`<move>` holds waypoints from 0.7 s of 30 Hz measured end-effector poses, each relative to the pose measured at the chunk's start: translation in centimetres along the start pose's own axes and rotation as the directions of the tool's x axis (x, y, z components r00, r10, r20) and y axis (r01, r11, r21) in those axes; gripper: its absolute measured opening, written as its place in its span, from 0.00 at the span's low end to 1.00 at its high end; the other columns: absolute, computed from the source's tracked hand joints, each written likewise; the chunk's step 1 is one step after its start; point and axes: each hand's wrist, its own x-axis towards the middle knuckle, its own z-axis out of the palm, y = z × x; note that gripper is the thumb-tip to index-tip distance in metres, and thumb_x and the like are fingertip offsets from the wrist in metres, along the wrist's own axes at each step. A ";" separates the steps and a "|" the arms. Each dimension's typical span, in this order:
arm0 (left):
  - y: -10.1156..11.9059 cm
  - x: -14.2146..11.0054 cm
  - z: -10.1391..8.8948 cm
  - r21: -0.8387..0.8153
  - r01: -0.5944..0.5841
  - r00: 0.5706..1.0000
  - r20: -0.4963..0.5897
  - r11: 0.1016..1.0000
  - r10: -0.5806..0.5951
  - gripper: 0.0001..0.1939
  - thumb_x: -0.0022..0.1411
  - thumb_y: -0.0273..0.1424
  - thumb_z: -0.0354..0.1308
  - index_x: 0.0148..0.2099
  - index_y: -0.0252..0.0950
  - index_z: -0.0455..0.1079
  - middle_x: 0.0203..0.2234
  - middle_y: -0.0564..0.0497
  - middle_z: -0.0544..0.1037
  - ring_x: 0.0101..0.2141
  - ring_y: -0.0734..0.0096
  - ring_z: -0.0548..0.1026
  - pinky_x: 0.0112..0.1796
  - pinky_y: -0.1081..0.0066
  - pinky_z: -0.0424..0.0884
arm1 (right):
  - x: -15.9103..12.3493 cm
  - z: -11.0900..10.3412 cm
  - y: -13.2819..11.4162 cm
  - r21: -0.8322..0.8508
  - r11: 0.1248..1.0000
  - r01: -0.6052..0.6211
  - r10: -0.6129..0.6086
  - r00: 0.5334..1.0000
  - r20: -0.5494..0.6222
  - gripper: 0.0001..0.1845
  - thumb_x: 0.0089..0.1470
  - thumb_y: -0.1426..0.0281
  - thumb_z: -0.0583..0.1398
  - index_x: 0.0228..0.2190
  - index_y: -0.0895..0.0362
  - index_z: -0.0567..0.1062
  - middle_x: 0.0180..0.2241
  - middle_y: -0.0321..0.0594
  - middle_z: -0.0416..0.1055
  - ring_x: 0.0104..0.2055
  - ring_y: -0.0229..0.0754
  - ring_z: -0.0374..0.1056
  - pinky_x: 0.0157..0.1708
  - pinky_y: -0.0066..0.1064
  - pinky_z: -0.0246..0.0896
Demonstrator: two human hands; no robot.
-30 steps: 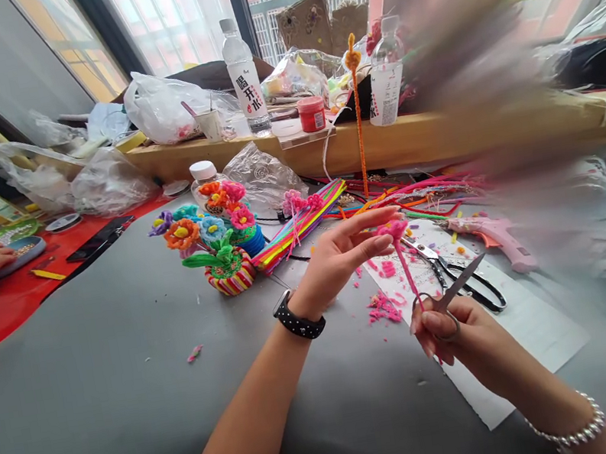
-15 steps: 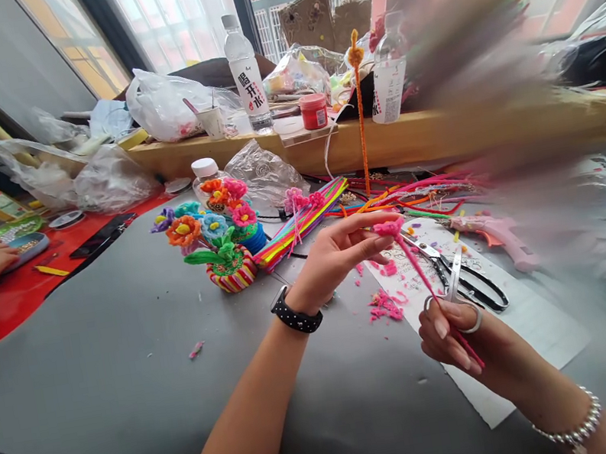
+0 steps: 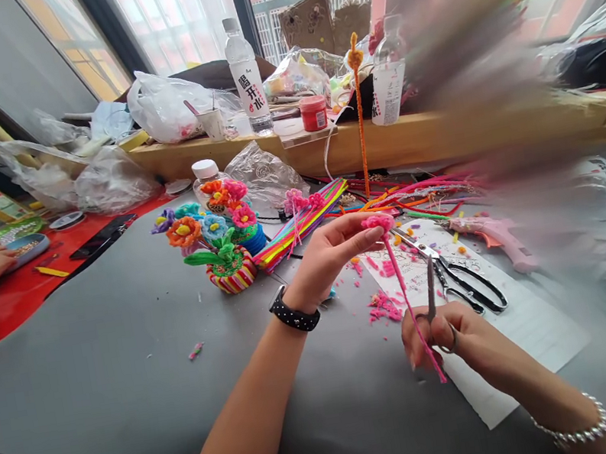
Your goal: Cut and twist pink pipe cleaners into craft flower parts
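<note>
Your bare left forearm (image 3: 252, 406) slants up and to the right from the bottom edge to the wrist (image 3: 307, 294), and your left hand (image 3: 334, 256) points right, thumb and fingertips drawn together in a pinch. Your bare right forearm (image 3: 532, 382) reaches up and to the left from the lower right corner, with your right hand (image 3: 442, 331) lower than the left, its fingers curled inward and its thumb bent in a grip. Your two hands are apart, neither touching the other.

Left hand (image 3: 329, 255) with flower (image 3: 377, 223), right hand (image 3: 459, 326) with scissors (image 3: 431, 289)
</note>
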 end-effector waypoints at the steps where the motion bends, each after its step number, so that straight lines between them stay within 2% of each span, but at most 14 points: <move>1: 0.0 0.0 0.0 0.007 0.004 1.000 -0.001 1.000 -0.004 0.10 0.51 0.31 0.57 0.38 0.35 0.70 0.39 0.49 0.73 0.39 0.72 0.70 0.39 0.73 0.66 | 0.0 0.0 -0.1 -0.039 0.999 0.003 -0.001 0.999 0.047 0.31 0.43 0.45 0.50 0.19 0.60 0.75 0.21 0.39 0.64 0.23 0.37 0.59 0.23 0.28 0.52; 5: 0.1 0.0 -0.1 0.060 0.027 1.000 0.006 0.998 -0.028 0.13 0.50 0.32 0.58 0.39 0.35 0.70 0.39 0.48 0.74 0.37 0.71 0.71 0.38 0.72 0.66 | -0.2 0.3 -0.6 -0.165 0.986 0.023 0.013 0.977 0.214 0.34 0.38 0.42 0.49 0.20 0.60 0.75 0.25 0.40 0.65 0.28 0.40 0.61 0.29 0.30 0.54; 7: 0.0 0.0 0.0 0.089 0.035 0.999 0.012 0.995 -0.036 0.14 0.49 0.33 0.58 0.40 0.34 0.70 0.38 0.47 0.74 0.36 0.72 0.71 0.39 0.71 0.66 | -0.4 0.3 -0.7 -0.203 0.979 0.011 0.041 0.967 0.251 0.37 0.35 0.40 0.48 0.23 0.60 0.75 0.27 0.40 0.66 0.29 0.41 0.61 0.29 0.30 0.55; 11: 0.0 0.0 0.1 0.125 0.045 0.999 0.009 0.991 -0.046 0.15 0.49 0.34 0.58 0.40 0.34 0.70 0.37 0.47 0.74 0.36 0.71 0.71 0.39 0.70 0.66 | -0.5 0.4 -0.6 -0.255 0.967 -0.014 0.086 0.958 0.272 0.42 0.36 0.38 0.42 0.30 0.59 0.72 0.28 0.39 0.65 0.28 0.40 0.59 0.27 0.29 0.54; 21: -0.5 0.1 0.4 0.173 0.090 0.996 0.011 0.981 -0.093 0.14 0.49 0.34 0.58 0.38 0.33 0.70 0.35 0.46 0.74 0.36 0.71 0.71 0.38 0.71 0.66 | -0.6 0.3 -0.5 -0.275 0.962 -0.004 0.078 0.962 0.262 0.41 0.36 0.37 0.40 0.26 0.60 0.71 0.27 0.38 0.65 0.27 0.39 0.59 0.26 0.28 0.52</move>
